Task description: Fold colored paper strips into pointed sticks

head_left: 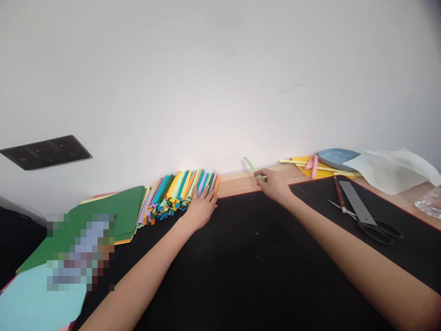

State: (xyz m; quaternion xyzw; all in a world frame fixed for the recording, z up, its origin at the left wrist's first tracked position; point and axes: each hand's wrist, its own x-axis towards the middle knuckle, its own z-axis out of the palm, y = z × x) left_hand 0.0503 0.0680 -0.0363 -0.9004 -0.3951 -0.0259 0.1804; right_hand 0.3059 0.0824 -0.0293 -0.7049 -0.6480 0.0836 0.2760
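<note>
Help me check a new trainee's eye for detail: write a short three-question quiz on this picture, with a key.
1. Multiple choice: What does the left hand rest on?
A) the light blue sheet
B) the pile of coloured strips
C) the wall socket

2. True or false: The right hand is holding a pink strip.

3. Short answer: What surface are the scissors lying on?

Key
1. B.
2. False; it holds a pale green strip.
3. The black mat.
</note>
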